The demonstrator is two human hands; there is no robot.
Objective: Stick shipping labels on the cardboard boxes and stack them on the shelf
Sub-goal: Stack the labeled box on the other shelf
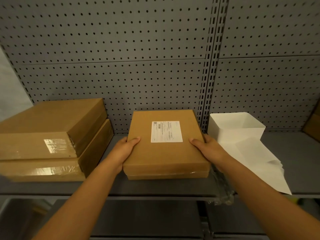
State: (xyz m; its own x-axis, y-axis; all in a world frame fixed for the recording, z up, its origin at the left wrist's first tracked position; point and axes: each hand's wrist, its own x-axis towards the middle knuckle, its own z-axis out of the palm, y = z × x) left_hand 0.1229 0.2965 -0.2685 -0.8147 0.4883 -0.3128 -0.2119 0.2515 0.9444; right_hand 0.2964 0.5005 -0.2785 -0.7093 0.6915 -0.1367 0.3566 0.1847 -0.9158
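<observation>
Two bare forearms reach up from the bottom of the view to a grey metal shelf [155, 189], where the left hand [123, 153] and the right hand [208, 149] clasp a flat brown cardboard box [166, 153] by its two sides, thumbs laid on the lid and fingers wrapped out of sight around the edges. The box, bearing a white printed shipping label [166, 131] near the far end of its lid, appears to sit squarely on a second flat brown box [168, 175] of much the same outline; whether its full weight is down cannot be told. The risk from here is a skewed stack — a release with one side ahead of the other could leave the top box overhanging the front edge. A crinkled clear plastic wrapper [221, 189] lies just beside the right wrist and could be dragged off the shelf. To the right lie loose white paper sheets [256, 161] and an open white box [237, 125]; to the left, a stack of two larger taped brown cartons [52, 139]. Behind stands the grey perforated back panel [121, 58].
</observation>
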